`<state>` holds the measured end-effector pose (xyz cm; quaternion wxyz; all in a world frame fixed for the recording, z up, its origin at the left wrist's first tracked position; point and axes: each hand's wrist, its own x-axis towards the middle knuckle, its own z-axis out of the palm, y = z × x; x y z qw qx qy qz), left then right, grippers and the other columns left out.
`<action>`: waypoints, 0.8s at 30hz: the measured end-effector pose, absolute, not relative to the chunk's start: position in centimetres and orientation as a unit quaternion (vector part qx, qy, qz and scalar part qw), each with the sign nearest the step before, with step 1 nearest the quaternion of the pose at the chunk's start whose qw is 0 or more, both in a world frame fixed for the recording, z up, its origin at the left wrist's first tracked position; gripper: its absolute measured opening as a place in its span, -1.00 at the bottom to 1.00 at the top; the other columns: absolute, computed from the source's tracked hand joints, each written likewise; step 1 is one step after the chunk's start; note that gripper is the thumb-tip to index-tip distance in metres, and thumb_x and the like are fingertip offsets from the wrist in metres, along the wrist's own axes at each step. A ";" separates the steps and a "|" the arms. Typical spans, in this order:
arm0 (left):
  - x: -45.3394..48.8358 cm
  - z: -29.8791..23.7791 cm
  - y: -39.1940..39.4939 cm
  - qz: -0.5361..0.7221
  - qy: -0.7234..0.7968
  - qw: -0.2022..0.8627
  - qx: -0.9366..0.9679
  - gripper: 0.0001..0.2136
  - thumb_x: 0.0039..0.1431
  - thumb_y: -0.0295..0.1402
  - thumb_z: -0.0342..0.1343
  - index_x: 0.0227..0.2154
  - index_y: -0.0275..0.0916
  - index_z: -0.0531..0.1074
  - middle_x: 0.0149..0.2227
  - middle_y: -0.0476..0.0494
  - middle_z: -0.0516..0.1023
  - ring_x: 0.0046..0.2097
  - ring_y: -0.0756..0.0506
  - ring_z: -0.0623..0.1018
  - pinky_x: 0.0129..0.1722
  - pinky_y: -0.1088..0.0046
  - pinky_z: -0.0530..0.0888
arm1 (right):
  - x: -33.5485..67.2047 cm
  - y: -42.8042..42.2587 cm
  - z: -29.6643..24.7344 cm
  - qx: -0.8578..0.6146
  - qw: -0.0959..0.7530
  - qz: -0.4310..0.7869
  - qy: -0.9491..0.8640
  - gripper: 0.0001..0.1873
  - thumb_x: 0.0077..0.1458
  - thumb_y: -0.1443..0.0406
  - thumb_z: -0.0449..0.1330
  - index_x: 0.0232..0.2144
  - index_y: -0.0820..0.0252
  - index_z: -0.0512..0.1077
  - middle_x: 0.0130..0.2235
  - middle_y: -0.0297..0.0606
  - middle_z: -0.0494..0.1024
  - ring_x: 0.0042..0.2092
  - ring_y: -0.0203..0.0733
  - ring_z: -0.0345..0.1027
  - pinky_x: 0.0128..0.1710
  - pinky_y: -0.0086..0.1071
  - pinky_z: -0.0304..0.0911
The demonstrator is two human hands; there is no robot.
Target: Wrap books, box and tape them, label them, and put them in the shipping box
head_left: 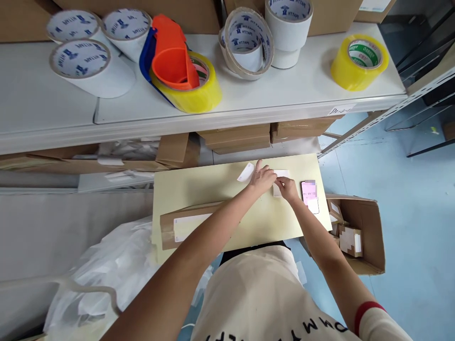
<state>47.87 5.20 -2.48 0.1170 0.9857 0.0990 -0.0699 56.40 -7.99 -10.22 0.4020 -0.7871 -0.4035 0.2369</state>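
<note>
Both my hands meet over a pale yellow board (199,189) that serves as a low table. My left hand (262,179) pinches a white label strip (246,172) that curls up to its left. My right hand (287,188) is closed on the other part of the white label (281,174), fingertips touching the left hand's. A long flat cardboard parcel (188,224) with a white label lies on the board near my left forearm. A pink phone (308,192) rests at the board's right edge.
A white shelf (249,99) above holds several tape rolls, white and yellow (359,60), and an orange-and-blue tape dispenser (169,56). An open carton (366,234) of small boxes stands on the blue floor at right. White plastic bags (113,270) lie at left.
</note>
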 end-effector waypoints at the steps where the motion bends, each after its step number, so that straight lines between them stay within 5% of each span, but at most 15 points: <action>1: 47.9 -2.6 5.4 -0.072 0.103 0.130 0.983 -0.71 0.10 -0.61 -0.01 -0.44 -0.15 0.57 -0.33 -0.14 0.63 -0.13 -0.16 0.50 0.24 -0.04 0.04 | 56.3 -8.1 -10.3 -0.787 0.411 0.238 -0.393 -0.73 0.21 0.17 0.07 -0.34 0.12 0.54 -0.27 -0.18 0.65 -0.27 -0.10 0.51 -0.23 -0.28 0.37; 7: 48.3 -3.1 6.0 -0.082 0.144 0.202 0.965 -0.74 0.16 -0.52 -0.01 -0.45 -0.15 0.56 -0.32 -0.17 0.63 -0.20 -0.18 0.56 0.17 -0.06 0.06 | 56.1 -8.3 -10.5 -0.771 0.459 0.272 -0.348 -0.69 0.12 0.19 0.16 -0.07 0.06 0.44 -0.12 -0.21 0.62 -0.09 -0.08 0.50 -0.08 -0.20 0.38; 9: 48.2 -3.1 6.2 -0.068 0.139 0.216 0.964 -0.75 0.15 -0.53 -0.01 -0.46 -0.15 0.54 -0.33 -0.15 0.63 -0.22 -0.16 0.56 0.16 0.01 0.06 | 56.4 -8.4 -10.7 -0.784 0.437 0.283 -0.338 -0.57 0.07 0.25 0.18 0.03 0.06 0.35 -0.19 -0.24 0.62 -0.14 -0.07 0.50 -0.12 -0.19 0.38; 16: 47.0 -2.2 7.8 0.050 0.251 0.268 0.929 -0.72 0.18 -0.50 -0.02 -0.48 -0.10 0.55 -0.36 -0.09 0.64 -0.26 -0.12 0.56 0.16 0.11 0.08 | 57.1 -9.0 -11.7 -0.854 0.370 0.241 -0.275 -0.60 0.07 0.29 0.03 -0.01 0.15 0.35 -0.37 -0.23 0.54 -0.34 -0.04 0.42 -0.28 -0.19 0.33; 20: 45.7 -1.0 8.3 0.127 0.354 0.362 0.853 -0.79 0.20 -0.34 0.04 -0.38 -0.14 0.59 -0.28 -0.18 0.67 -0.24 -0.17 0.58 0.01 0.19 0.28 | 56.8 -8.7 -11.0 -0.852 0.415 0.194 -0.252 -0.46 0.04 0.25 0.10 0.10 0.21 0.25 -0.10 -0.04 0.53 -0.05 0.04 0.42 -0.06 -0.06 0.32; 24: 43.9 0.4 8.0 0.199 0.400 0.531 0.720 -0.81 0.08 -0.23 0.14 -0.43 -0.21 0.58 -0.36 -0.16 0.66 -0.31 -0.15 0.57 -0.29 0.37 0.39 | 54.8 -8.0 -7.9 -0.807 0.510 0.161 -0.251 -0.22 -0.04 0.09 0.26 0.19 0.20 0.14 0.21 0.10 0.29 0.25 0.11 0.16 0.19 0.03 0.11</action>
